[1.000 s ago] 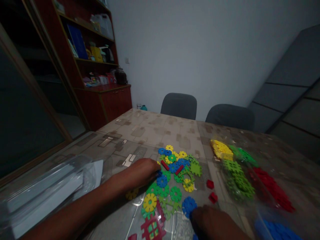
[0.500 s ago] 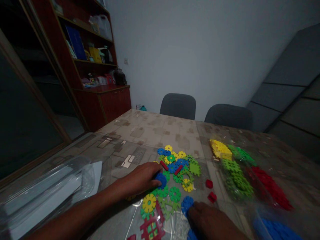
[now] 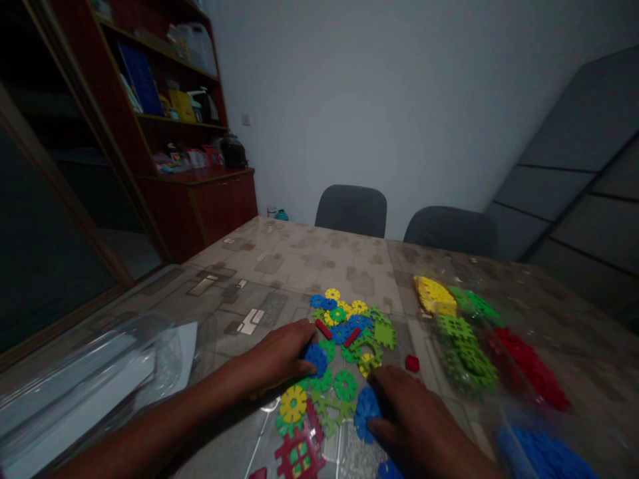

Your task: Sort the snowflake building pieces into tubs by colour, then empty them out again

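Observation:
A heap of flat plastic gear and grid pieces (image 3: 349,329) in blue, green, yellow and red lies on the table (image 3: 309,263) in front of me. My left hand (image 3: 277,358) rests at the heap's left edge with its fingers closed on a blue gear piece (image 3: 316,356). My right hand (image 3: 407,416) lies low at the near side of the heap, fingers curled over another blue gear piece (image 3: 366,411). A yellow gear (image 3: 293,403) and a red grid frame (image 3: 298,456) lie between my forearms.
Clear bags of sorted pieces lie to the right: yellow (image 3: 432,295), green (image 3: 466,346), red (image 3: 529,366) and blue (image 3: 542,456). A clear plastic package (image 3: 90,382) lies at the left. Two grey chairs (image 3: 352,209) stand behind the table, a wooden shelf unit (image 3: 184,140) at the far left.
My right hand has come up from the bottom edge and forward onto the blue gear piece. My left hand has closed on a blue gear at the heap's edge and drawn it slightly nearer.

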The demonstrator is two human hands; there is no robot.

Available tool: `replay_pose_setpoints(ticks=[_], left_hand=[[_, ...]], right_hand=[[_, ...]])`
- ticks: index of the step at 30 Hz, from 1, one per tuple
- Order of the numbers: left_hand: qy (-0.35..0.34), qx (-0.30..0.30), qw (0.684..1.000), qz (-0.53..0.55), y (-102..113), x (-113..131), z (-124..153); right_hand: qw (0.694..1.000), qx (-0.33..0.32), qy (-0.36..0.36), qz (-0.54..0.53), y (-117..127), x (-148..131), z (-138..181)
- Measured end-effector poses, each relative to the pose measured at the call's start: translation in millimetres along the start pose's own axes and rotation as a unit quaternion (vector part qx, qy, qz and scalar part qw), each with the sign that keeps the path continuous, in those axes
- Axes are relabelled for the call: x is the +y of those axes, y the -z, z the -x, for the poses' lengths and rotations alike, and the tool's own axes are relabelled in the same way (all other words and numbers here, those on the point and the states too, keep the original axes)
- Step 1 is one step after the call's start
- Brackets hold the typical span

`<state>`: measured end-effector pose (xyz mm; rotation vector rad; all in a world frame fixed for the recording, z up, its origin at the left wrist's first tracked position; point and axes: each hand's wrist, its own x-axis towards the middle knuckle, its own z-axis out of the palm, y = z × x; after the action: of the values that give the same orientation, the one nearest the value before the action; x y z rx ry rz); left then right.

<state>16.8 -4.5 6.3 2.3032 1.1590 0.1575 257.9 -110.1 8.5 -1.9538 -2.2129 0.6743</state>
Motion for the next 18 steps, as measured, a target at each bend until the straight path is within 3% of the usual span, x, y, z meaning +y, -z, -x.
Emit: replay_pose_setpoints(ticks=[4,11,18], left_hand=[[-0.021,0.0,0.999,0.037,3.7,3.2,0.5],[-0.039,-0.019,0.987,0.152,1.4,7.3,-3.4],[-0.021,-0.101,0.947,0.305,-13.0,17.0,2.8]], right_hand=[[0.999,0.005,-0.016,-0.048,-1.2,-1.4,-6.6],[0.981,-0.065,0.033,-0.178,20.2,-0.3,-6.8],[0.958,0.033,0.089,-0.27,0.5,-9.1,-9.4]])
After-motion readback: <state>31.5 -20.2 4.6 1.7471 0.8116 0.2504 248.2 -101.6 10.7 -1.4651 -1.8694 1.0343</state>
